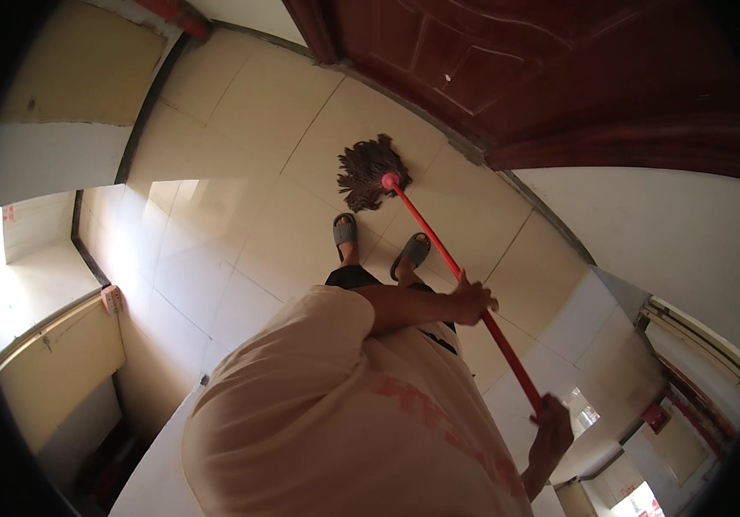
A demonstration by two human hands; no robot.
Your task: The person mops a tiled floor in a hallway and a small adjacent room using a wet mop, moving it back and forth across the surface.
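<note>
A string mop's dark brown head (370, 169) lies spread on the tiled floor, ahead of my feet in grey slippers. From its pink socket a red mop handle (430, 234) slants down to the right. Partway along the handle, my left hand (473, 300) is closed around it, at the end of the arm that crosses in front of my body. Which hand is which is judged from the arms: the lower one, my right hand (552, 423), grips the handle near its far end.
A dark red panelled door (473, 58) stands beyond the mop, with a white wall (654, 226) to its right. Dark skirting edges the floor (247, 213). At the left are a bright opening and a yellowish panel (73, 362); a doorway lies at the lower right.
</note>
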